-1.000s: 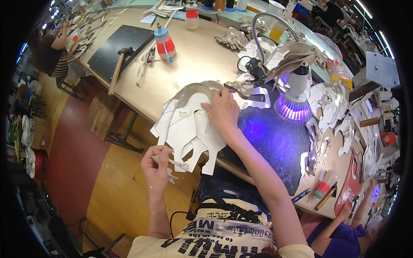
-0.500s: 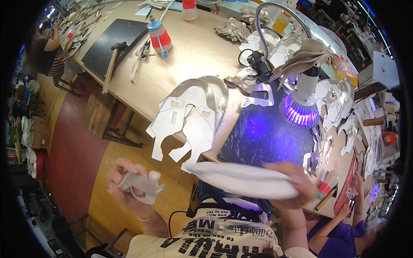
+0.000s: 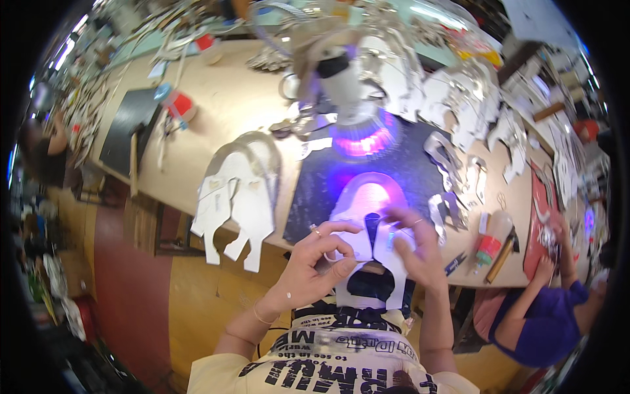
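Note:
A white shoe upper piece [image 3: 367, 192] with a rounded top and two legs lies on the dark mat [image 3: 314, 197] under the glowing lamp, its legs reaching over the table edge. At the upper's left side, my left hand [image 3: 316, 257] is closed in a pinch, thumb and fingertips curled together. What it pinches is too small to make out. Over the right side of the upper, my right hand [image 3: 423, 253] is open and slightly blurred, thumb and fingers apart. More white uppers [image 3: 239, 190] lie overlapped to the left, their legs hanging past the edge.
The lamp [image 3: 357, 118] hangs low above the mat. A hammer [image 3: 135, 157] and a red-and-blue bottle [image 3: 176, 105] are at left. At right are cut pieces [image 3: 446, 210], a clear bottle [image 3: 495, 236] and another hammer [image 3: 504, 257]. A co-worker in purple [image 3: 538, 322] sits close by.
The white upper has gone from my right hand onto the mat, and that hand has let go. My left hand has moved right to the upper; the small piece it held is no longer distinguishable.

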### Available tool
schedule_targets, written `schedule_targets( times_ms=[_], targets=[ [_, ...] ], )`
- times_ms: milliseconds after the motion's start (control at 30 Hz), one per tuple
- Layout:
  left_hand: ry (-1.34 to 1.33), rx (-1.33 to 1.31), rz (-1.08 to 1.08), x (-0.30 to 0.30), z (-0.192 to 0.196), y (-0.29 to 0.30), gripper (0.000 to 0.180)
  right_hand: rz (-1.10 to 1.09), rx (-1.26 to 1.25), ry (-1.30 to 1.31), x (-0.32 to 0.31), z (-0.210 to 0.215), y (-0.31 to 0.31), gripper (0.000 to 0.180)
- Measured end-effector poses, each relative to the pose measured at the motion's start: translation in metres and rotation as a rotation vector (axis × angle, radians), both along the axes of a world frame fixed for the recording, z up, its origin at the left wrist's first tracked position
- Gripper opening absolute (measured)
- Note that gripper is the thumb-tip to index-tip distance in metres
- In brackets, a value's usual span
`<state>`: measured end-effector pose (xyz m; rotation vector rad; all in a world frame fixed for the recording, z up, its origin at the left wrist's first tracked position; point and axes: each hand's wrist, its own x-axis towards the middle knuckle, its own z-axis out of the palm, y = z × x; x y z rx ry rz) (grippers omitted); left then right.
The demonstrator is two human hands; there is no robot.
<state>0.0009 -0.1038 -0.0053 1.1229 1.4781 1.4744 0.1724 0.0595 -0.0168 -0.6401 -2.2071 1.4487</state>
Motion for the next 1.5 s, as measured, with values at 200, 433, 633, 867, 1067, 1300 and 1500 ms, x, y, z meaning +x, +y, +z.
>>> schedule_targets(
  times_ms=[200,433,633,867,1067,1300,1500],
  targets=[
    [0.081,0.001,0.059,0.016,-0.011,0.016,0.029,0.029,-0.114,0.109,0.004,0.014,-0.019,0.025],
    [-0.073,-0.092,0.080,0.020,-0.010,0.026,0.014,-0.097,0.025,0.185,0.023,0.015,-0.005,0.006],
    [-0.309,-0.124,0.187,0.006,-0.015,0.036,0.021,-0.404,-0.472,0.341,0.033,0.007,0.009,0.008],
    [-0.155,-0.088,0.437,-0.029,-0.035,0.031,0.021,-0.370,-0.560,0.391,0.058,0.019,0.020,0.014],
    [0.544,-0.186,0.585,-0.067,-0.054,0.041,0.019,-0.165,-0.802,0.380,0.054,0.023,0.014,0.017],
    [1.264,-0.250,0.502,-0.089,-0.049,0.047,0.027,-0.047,-0.963,0.149,0.043,0.022,-0.004,0.024],
    [0.442,0.003,0.075,-0.014,-0.018,0.027,0.040,0.089,-0.896,0.255,0.041,0.030,-0.002,0.031]
  ],
)
